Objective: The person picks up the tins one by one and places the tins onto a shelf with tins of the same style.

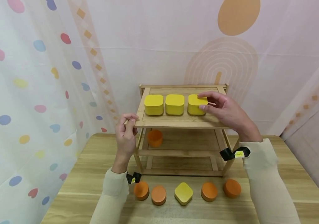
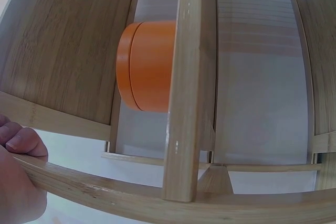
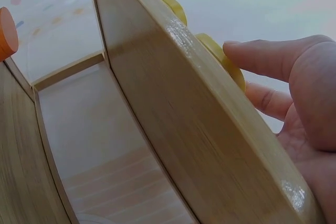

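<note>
A wooden rack point(image 1: 176, 123) stands on the table with three yellow boxes in a row on its top shelf. My right hand point(image 1: 204, 102) holds the rightmost yellow box point(image 1: 194, 104), fingers over its lid and thumb against its front. The right wrist view shows that hand point(image 3: 247, 72) beside the yellow box point(image 3: 223, 59), above the shelf's edge point(image 3: 184, 103). My left hand point(image 1: 130, 119) pinches the top shelf's front left corner. In the left wrist view its fingers point(image 2: 18, 142) curl over the wooden rim point(image 2: 105, 190). An orange round box point(image 1: 155, 137) sits on the middle shelf.
In front of the rack lies a row of boxes on the table point(image 1: 288, 186): two orange rounds point(image 1: 141, 190) at the left, a yellow one point(image 1: 183, 193) in the middle, two more orange point(image 1: 232, 188) at the right. Patterned curtains close in at the left and behind.
</note>
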A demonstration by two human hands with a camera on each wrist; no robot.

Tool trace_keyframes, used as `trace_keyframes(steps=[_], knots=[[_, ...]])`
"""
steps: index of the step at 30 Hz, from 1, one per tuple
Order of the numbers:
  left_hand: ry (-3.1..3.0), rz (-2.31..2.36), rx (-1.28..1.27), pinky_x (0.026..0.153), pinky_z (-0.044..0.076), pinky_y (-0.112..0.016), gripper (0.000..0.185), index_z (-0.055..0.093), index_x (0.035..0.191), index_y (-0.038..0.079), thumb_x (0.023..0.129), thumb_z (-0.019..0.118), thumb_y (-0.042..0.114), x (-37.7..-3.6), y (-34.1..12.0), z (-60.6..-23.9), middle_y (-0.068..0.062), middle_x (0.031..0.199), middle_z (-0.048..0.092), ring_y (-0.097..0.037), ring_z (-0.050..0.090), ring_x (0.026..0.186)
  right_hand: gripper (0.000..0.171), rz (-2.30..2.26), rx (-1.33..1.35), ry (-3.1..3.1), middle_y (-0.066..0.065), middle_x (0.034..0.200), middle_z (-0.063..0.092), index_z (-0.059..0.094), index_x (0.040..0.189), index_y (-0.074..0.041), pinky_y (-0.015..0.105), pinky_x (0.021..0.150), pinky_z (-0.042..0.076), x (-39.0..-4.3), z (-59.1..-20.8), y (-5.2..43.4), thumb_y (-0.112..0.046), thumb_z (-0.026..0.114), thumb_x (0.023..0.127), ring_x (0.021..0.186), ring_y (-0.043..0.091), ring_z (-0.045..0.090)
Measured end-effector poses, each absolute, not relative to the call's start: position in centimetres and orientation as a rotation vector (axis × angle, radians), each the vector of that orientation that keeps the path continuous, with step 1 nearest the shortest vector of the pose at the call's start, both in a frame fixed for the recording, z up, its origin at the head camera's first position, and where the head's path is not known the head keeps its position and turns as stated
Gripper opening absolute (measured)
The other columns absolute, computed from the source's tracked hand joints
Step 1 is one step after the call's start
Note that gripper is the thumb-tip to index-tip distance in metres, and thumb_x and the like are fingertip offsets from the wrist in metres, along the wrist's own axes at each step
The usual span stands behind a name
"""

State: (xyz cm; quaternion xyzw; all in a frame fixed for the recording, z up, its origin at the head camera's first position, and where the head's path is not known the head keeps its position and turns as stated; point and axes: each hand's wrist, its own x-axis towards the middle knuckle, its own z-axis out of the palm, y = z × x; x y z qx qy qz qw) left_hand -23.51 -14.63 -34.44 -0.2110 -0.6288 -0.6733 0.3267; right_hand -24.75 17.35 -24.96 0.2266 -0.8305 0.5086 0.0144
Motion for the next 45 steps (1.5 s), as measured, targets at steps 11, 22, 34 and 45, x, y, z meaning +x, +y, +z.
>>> trace_keyframes(steps=[11, 22, 34, 45], knots=[[-1.657, -1.734, -0.537, 0.045, 0.030, -0.020, 0.021, 0.054, 0.096, -0.011, 0.101, 0.041, 0.006, -23.4, -14.8, -34.5, 0.000, 0.051, 0.039, -0.008, 0.034, 0.045, 0.040, 1.763, 0.676, -2.378, 0.009, 0.140, 0.047, 0.056, 0.135, -0.013, 0.017, 0.093, 0.048, -24.6, -25.2, 17.3, -0.019, 0.064, 0.097, 0.122, 0.023, 0.056], [-1.654, -1.739, -0.544, 0.045, 0.029, -0.020, 0.020, 0.054, 0.096, -0.010, 0.100, 0.040, 0.005, -23.6, -14.5, -34.7, 0.001, 0.053, 0.039, -0.008, 0.035, 0.047, 0.036, 1.859, 0.780, -2.115, 0.009, 0.139, 0.051, 0.061, 0.130, -0.009, 0.020, 0.096, 0.044, -23.0, -25.4, 18.2, -0.006, 0.064, 0.094, 0.122, 0.023, 0.051], [-1.650, -1.773, -0.530, 0.045, 0.029, -0.019, 0.022, 0.054, 0.096, -0.011, 0.100, 0.041, 0.006, -23.7, -14.4, -34.8, 0.005, 0.048, 0.037, -0.007, 0.034, 0.045, 0.038, 1.692, 1.217, -1.928, 0.014, 0.129, 0.059, 0.061, 0.117, 0.010, 0.030, 0.102, 0.041, -19.7, -25.4, 18.5, 0.023, 0.056, 0.081, 0.124, 0.025, 0.051], [-1.680, -1.761, -0.540, 0.045, 0.029, -0.021, 0.021, 0.054, 0.096, -0.010, 0.101, 0.041, 0.006, -23.7, -14.6, -34.8, -0.006, 0.049, 0.035, -0.010, 0.034, 0.046, 0.040, 1.603, 1.678, -1.903, 0.012, 0.130, 0.060, 0.058, 0.119, 0.011, 0.029, 0.105, 0.043, -19.2, -27.7, 18.1, 0.022, 0.059, 0.081, 0.123, 0.022, 0.055]])
